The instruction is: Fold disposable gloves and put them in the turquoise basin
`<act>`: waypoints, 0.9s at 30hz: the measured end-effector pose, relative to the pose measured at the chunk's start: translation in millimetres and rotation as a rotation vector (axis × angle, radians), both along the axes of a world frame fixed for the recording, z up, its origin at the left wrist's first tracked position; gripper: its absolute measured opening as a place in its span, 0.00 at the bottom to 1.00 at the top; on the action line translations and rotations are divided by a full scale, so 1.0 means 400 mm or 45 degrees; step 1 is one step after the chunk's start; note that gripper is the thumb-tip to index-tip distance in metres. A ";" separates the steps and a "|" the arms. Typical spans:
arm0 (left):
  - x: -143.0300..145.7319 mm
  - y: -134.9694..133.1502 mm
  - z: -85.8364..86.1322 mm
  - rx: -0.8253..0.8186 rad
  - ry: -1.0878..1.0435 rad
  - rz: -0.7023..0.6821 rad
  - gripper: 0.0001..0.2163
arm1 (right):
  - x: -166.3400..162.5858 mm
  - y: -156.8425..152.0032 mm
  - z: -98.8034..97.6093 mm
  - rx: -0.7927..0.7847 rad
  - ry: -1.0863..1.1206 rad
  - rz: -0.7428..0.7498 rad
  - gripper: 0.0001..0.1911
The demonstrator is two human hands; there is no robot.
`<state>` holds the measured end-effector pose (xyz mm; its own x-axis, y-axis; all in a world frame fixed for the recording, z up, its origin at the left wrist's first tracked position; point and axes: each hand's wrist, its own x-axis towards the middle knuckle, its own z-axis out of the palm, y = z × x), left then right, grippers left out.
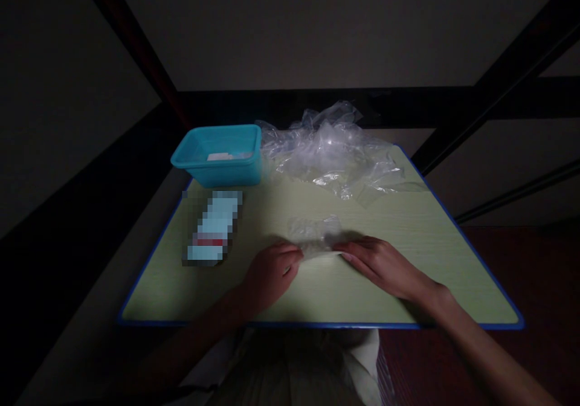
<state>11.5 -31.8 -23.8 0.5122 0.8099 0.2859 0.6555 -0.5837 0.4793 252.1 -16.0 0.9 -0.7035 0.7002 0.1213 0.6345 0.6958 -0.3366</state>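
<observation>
A small clear plastic bag [313,231] lies near the middle of the table, its near edge stretched between my two hands. My left hand [274,271] pinches its near left corner, with thumb and fingers pressed together. At the near right corner, my right hand [378,265] grips the bag between thumb and fingers. The bag looks flat and slightly wrinkled; I cannot make out whether anything is inside it.
The pale table [181,300] has a blue edge. A turquoise plastic basket [231,173] with white pieces inside stands at the back left. Before it lies a blurred-out phone-shaped object [215,228]. Crumpled clear plastic bags [335,152] are heaped along the back.
</observation>
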 end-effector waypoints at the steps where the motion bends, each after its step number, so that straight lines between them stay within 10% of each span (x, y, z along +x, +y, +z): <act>1: 0.001 0.008 0.007 -0.074 -0.007 0.022 0.10 | -0.001 0.006 0.006 -0.055 0.009 -0.017 0.16; 12: 0.003 0.112 0.061 -0.892 -0.141 0.126 0.10 | -0.013 0.119 0.011 -0.598 0.402 -0.031 0.19; 27: -0.014 0.166 0.042 -1.184 -0.317 0.092 0.05 | -0.031 0.139 -0.070 -0.736 0.612 -0.430 0.10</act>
<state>5.8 34.5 -7.2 0.4633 0.7946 -0.3924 0.4918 0.1378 0.8598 239.7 39.5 -26.9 -0.4067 0.9092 -0.0891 0.4737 0.1265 -0.8715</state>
